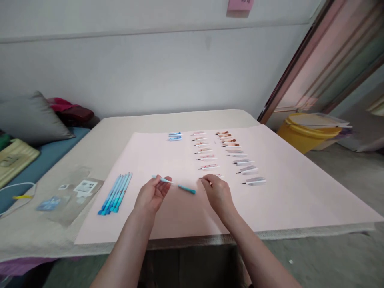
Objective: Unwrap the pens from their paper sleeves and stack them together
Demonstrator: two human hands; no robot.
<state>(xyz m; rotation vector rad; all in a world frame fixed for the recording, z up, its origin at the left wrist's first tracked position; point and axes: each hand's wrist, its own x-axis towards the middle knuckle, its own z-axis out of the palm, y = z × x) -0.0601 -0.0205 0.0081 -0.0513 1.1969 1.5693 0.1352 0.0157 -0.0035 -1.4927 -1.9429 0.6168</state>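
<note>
While your left grip (152, 194) pinches the light-looking, stiff-looking pale blue pen (163, 180), hold its middle; I can't tell if your right grip (218, 193) holds anything.

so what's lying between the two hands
A teal stick-like piece lies on the pink sheet between the left hand and right hand, in the head view.

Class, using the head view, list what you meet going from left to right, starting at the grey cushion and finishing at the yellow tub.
Grey cushion → group of blue pens → left hand → teal piece → right hand → yellow tub
</note>
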